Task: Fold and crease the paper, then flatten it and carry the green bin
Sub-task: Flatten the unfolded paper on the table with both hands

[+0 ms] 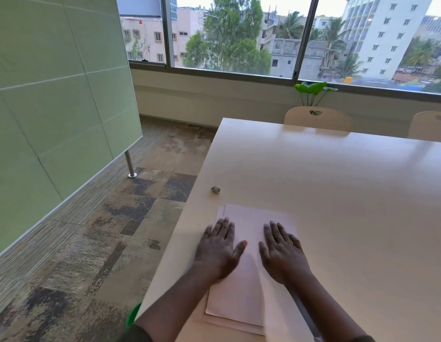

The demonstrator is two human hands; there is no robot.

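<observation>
A white sheet of paper (249, 218) lies on the near left corner of the pale table (337, 193), on top of other sheets whose edges show along its left and near sides. My left hand (219, 248) presses flat on the paper's left part, fingers spread. My right hand (282, 253) lies flat on its right part, fingers spread too. A sliver of the green bin (133, 314) peeks out below the table's left edge, beside my left forearm; most of it is hidden.
A small grey crumpled lump (215, 189) sits on the table just beyond the paper. Two cream chairs (318, 118) stand at the far side. A green glass partition (54, 107) with a metal post (129, 164) borders the carpeted floor on the left.
</observation>
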